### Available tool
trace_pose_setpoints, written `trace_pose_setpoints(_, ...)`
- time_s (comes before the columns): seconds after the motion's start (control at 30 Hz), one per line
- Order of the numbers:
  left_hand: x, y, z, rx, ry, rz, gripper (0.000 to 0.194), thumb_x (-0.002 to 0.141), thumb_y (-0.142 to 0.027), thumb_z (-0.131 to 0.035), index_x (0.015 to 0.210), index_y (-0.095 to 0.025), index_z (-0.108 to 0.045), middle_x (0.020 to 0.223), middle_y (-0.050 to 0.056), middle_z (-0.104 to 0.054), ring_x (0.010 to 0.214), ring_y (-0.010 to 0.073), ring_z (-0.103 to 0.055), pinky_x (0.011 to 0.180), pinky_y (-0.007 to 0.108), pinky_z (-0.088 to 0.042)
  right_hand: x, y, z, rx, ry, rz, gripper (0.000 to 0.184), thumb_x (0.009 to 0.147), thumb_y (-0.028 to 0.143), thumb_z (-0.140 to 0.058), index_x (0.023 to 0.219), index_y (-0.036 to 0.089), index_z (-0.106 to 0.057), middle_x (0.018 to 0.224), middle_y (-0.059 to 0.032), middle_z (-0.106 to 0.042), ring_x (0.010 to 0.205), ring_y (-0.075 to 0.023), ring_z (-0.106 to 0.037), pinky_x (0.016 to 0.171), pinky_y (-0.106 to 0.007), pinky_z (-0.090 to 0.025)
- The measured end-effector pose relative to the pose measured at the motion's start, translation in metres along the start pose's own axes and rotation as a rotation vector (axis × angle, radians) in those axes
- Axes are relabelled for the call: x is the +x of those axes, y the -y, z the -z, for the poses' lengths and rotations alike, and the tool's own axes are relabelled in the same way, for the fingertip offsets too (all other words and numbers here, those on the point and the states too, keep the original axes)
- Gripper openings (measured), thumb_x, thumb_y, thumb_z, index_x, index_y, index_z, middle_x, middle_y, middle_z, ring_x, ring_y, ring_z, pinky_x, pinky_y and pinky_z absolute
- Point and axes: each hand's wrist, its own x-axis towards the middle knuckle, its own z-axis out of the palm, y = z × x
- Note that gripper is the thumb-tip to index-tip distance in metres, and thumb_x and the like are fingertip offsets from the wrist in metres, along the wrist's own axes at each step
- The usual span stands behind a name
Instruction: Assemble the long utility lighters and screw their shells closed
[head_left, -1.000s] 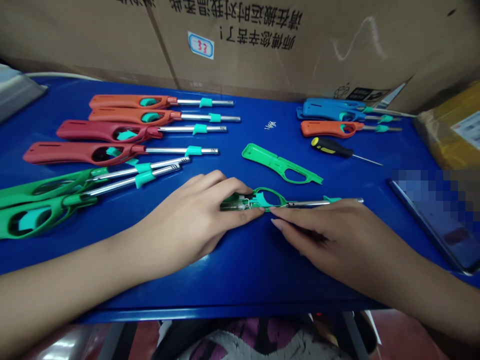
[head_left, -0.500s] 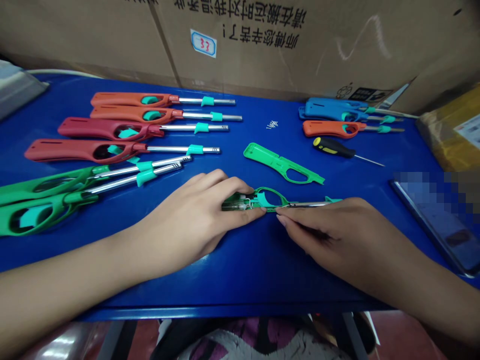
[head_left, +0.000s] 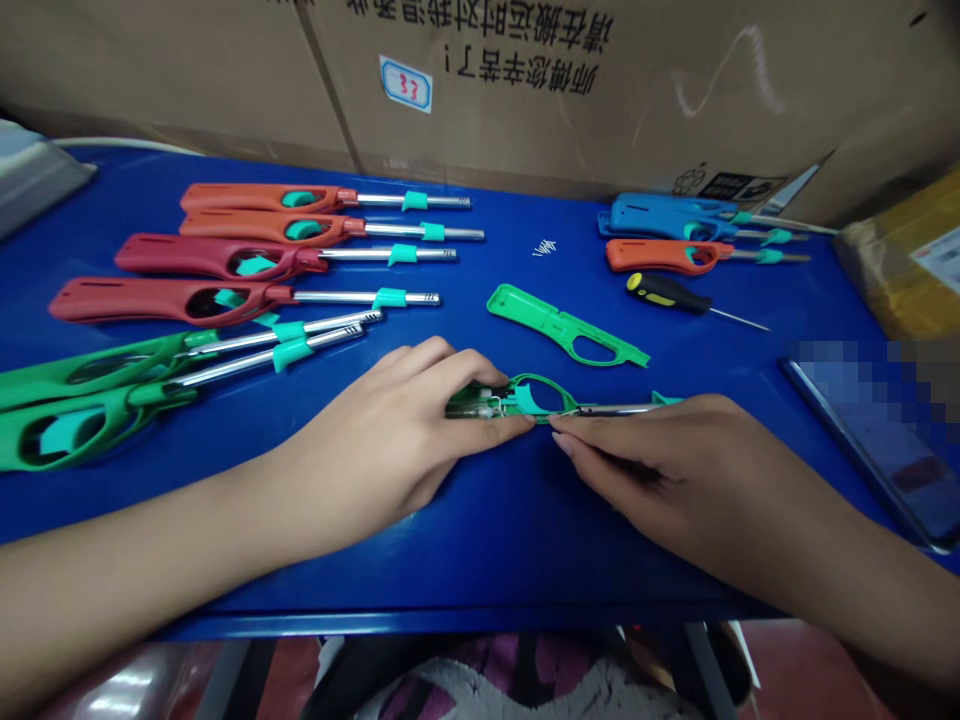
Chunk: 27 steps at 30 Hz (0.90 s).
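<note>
A green gas lighter (head_left: 551, 392) lies opened on the blue table, its inner parts and turquoise trigger showing and its metal tube pointing right. My left hand (head_left: 405, 425) is closed around its handle end, with the thumb along the lower edge and the index finger on the upper side. My right hand (head_left: 675, 455) pinches at the lower edge near the base of the tube. Whatever is between those fingertips is too small or too hidden to make out. Just behind the lighter lies its loose green half shell (head_left: 551, 318).
Several orange and red lighters (head_left: 202, 300) and green lighters (head_left: 67, 435) lie at left. Blue lighters (head_left: 652, 215), an orange lighter (head_left: 660, 257) and a screwdriver (head_left: 667, 293) lie at right. Small white pieces (head_left: 545, 247) are behind the shell. A phone (head_left: 870, 450) lies right; a cardboard box (head_left: 487, 130) stands behind.
</note>
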Motion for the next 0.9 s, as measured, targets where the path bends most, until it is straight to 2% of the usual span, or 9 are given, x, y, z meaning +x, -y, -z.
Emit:
trace_pose_setpoints(0.33,0.0002,-0.0002,0.0002,-0.057,-0.002,0.006,0.052,0.093,-0.005,-0.051,0.136,-0.030,-0.062,0.126,0.012,-0.055,0.102,0.0260,-0.052,0.086,0.043,-0.050,-0.0020,0.0015,0.0010,0.035,-0.028,-0.013,0.028,0.100,0.026,-0.054,0.086,0.026,-0.079,0.073,-0.0006,-0.078,0.068,-0.0164,-0.074,0.068,-0.026,-0.058)
trace_pose_setpoints(0.6,0.0007,-0.0003,0.0003,-0.065,0.008,0.008,0.054,0.091,-0.004,-0.052,0.138,-0.031,-0.061,0.127,0.012,-0.054,0.104,0.0268,-0.053,0.086,0.043,-0.049,-0.0002,0.0014,0.0004,0.073,0.001,-0.017,0.028,0.099,0.024,-0.055,0.083,0.025,-0.077,0.076,-0.0007,-0.078,0.069,-0.0165,-0.074,0.070,-0.026,-0.058)
trace_pose_setpoints(0.9,0.0005,-0.0003,-0.0006,-0.072,-0.019,-0.008,0.053,0.091,-0.003,-0.051,0.136,-0.029,-0.062,0.124,0.012,-0.054,0.103,0.0270,-0.053,0.086,0.044,-0.049,0.0004,0.0015,0.0006,0.109,0.005,-0.043,0.029,0.098,0.025,-0.055,0.077,0.024,-0.075,0.068,0.0002,-0.075,0.063,-0.0148,-0.070,0.065,-0.026,-0.052)
